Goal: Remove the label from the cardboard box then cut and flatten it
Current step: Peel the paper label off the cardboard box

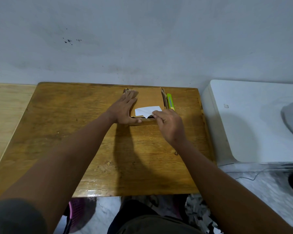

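Cardboard box (150,98) at far middle of wooden table (74,132), top face up. White label (146,111) on near part of top face, long axis left-right, near-right corner lifted. Right hand (167,125) at that corner, fingertips pinching lifted edge, rest of label lies left and away from it. Left hand (124,110) flat, fingers straight, pressing box's left side. Green cutter (170,101) just right of box, nearer right hand, untouched. Peel likely runs right to left

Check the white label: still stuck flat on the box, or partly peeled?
Partly peeled: the label's near edge curls up off the cardboard box, pinched by the right hand.
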